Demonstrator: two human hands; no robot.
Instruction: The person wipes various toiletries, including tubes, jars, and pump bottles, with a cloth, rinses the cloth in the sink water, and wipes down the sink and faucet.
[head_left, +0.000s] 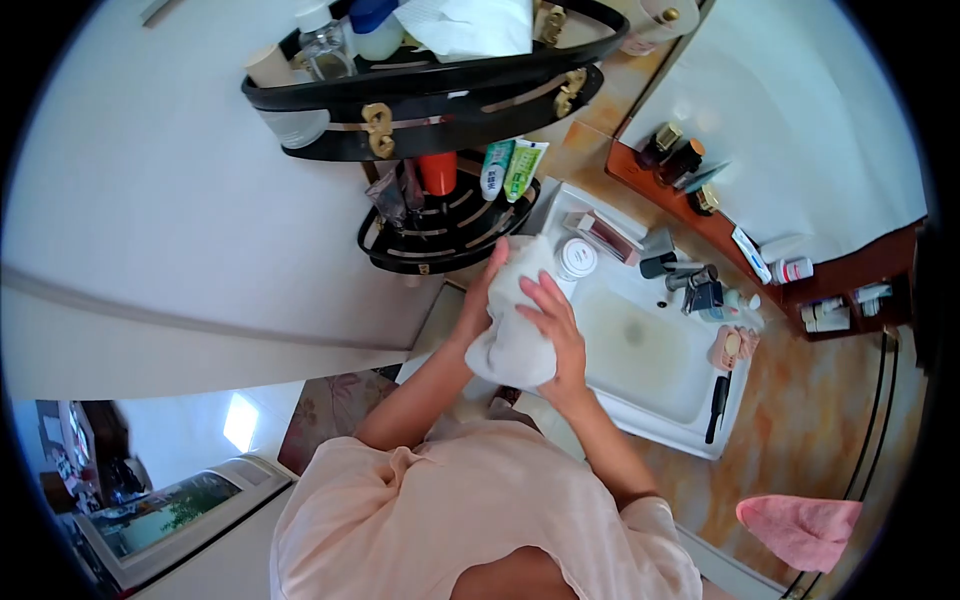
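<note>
A white, soft-looking bundle point(508, 345) is held up in front of my chest, beside the sink's left edge. Whether it is cloth or a filled soft pack, I cannot tell. My left hand point(484, 297) grips its left side, with most fingers hidden behind it. Across the front and right side lie the bent fingers of my right hand point(562, 335), pressing into the white surface. Just right of the bundle's upper part, a round white jar point(577, 258) stands on the sink corner.
A white sink point(640, 345) holds cloudy water, with a faucet point(692, 278), a soap dish point(735, 347) and a black-handled tool point(717, 408) on its rim. Black corner shelves point(440, 85) carry bottles and tubes. A mirror ledge point(640, 180) runs behind; a pink towel point(802, 530) hangs right.
</note>
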